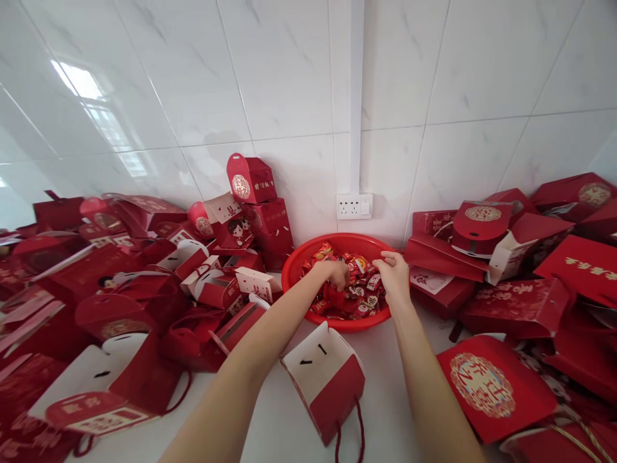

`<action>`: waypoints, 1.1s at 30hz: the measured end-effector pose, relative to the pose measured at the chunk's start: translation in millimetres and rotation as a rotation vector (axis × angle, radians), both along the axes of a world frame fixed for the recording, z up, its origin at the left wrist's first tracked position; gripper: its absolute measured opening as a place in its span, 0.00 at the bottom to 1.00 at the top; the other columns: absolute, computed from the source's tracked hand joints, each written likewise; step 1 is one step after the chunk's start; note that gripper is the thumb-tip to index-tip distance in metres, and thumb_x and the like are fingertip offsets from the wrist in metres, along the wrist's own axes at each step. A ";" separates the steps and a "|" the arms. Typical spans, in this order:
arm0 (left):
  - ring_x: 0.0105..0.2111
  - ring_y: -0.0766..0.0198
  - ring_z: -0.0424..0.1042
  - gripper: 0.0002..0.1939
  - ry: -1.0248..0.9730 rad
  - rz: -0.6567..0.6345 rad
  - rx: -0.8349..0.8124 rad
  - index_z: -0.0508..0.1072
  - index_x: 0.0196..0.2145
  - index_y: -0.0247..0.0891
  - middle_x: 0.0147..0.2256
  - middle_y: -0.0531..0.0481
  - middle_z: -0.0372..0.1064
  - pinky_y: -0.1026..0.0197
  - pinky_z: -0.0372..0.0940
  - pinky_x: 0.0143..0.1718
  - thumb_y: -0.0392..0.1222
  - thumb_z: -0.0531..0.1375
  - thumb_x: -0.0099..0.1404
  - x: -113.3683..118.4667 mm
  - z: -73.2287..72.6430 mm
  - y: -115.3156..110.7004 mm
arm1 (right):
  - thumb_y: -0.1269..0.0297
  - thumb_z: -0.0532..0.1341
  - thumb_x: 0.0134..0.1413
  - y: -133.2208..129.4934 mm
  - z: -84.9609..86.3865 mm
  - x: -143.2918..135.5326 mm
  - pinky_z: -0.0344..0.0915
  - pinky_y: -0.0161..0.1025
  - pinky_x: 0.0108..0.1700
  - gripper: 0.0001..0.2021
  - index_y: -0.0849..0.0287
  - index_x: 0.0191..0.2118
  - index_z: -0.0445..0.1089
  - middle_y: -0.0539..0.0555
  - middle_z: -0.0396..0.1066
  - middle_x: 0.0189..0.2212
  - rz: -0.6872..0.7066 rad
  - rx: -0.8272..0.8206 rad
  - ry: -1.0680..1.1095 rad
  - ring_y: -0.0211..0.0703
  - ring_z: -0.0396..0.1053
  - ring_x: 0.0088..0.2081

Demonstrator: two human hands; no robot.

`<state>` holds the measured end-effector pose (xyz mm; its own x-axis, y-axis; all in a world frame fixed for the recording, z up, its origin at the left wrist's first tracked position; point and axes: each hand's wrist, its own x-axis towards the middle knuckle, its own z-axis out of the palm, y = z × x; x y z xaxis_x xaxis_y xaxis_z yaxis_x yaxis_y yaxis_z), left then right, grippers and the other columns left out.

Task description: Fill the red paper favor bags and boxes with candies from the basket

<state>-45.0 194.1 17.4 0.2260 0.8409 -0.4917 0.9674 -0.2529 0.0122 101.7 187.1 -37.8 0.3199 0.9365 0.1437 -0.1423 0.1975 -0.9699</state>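
A red plastic basket (346,326) holds many small wrapped candies (357,292), mostly red with some gold and white print. My left hand (339,275) reaches in at the middle of the candies, fingers curled downward; whatever they grip is hidden. At the basket's right side, my right hand (394,276) has bent fingers over the candies by the rim, and I cannot make out what is in them. Between my forearms stands an open red gift box (335,399) with a cream inside, two dark slots and a red cord handle.
Red gift boxes (128,308) lie piled on the left, some open, with several stacked (267,218) by the wall. More red boxes (513,305) crowd the right. Behind the basket are a tiled wall (289,77), a power socket (354,206) and a vertical conduit (355,96).
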 end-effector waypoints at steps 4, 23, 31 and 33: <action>0.47 0.49 0.77 0.31 0.002 0.006 -0.049 0.81 0.45 0.44 0.46 0.49 0.80 0.61 0.72 0.43 0.36 0.73 0.39 4.7 -2.7 -2.1 | 0.62 0.64 0.31 -0.9 0.7 0.2 0.66 0.47 0.52 0.16 0.55 0.34 0.70 0.55 0.73 0.40 -0.002 -0.005 -0.001 0.52 0.70 0.47; 0.44 0.60 0.78 0.23 -0.283 -0.055 0.007 0.80 0.49 0.44 0.43 0.56 0.80 0.68 0.71 0.45 0.37 0.62 0.54 -4.7 -7.4 -1.7 | 0.62 0.63 0.31 -3.0 3.0 -1.2 0.65 0.47 0.53 0.16 0.54 0.34 0.69 0.55 0.73 0.41 -0.002 -0.018 -0.003 0.52 0.70 0.47; 0.66 0.50 0.60 0.29 -0.212 0.077 0.426 0.63 0.66 0.38 0.65 0.39 0.62 0.51 0.55 0.67 0.41 0.55 0.68 2.2 -19.7 9.4 | 0.63 0.64 0.31 -1.3 3.2 -0.5 0.65 0.47 0.53 0.16 0.54 0.34 0.70 0.55 0.73 0.40 -0.001 -0.029 -0.016 0.52 0.70 0.48; 0.66 0.49 0.60 0.30 -0.175 0.063 0.404 0.66 0.64 0.45 0.67 0.43 0.60 0.51 0.56 0.66 0.45 0.60 0.65 3.7 -24.2 12.1 | 0.63 0.64 0.31 -1.3 3.2 -0.1 0.65 0.47 0.53 0.16 0.55 0.34 0.70 0.54 0.73 0.40 0.005 -0.031 -0.019 0.52 0.70 0.47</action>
<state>-41.3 206.2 -6.9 0.2185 0.9726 -0.0798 0.9733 -0.2112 0.0899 101.7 185.8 -34.6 0.3130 0.9420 0.1208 -0.1243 0.1667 -0.9781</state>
